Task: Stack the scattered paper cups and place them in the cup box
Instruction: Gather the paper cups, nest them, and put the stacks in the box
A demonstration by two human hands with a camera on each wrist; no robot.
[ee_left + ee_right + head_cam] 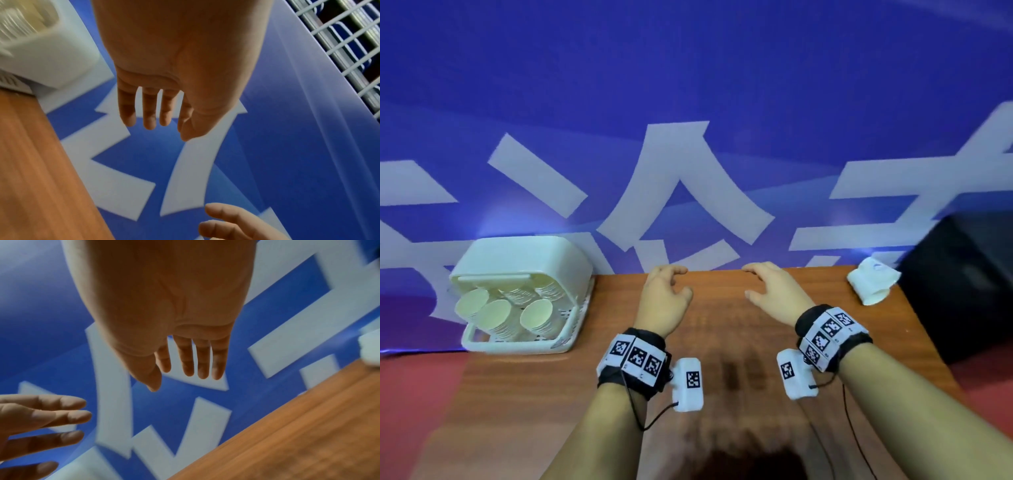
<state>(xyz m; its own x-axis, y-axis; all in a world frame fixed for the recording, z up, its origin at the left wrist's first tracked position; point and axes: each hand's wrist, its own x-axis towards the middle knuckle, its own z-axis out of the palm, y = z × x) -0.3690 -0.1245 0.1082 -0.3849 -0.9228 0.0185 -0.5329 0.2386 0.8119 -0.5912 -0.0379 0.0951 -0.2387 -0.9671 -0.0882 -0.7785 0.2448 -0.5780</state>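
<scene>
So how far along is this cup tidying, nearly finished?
It looks nearly finished. Several stacks of pale paper cups already lie inside the white plastic cup box at the far left corner of the brown wooden table. Nothing is in hand: the left hand and right hand hover with relaxed, empty fingers. The one thing apparently left is a white crumpled cup-like object at the far right corner.
</scene>
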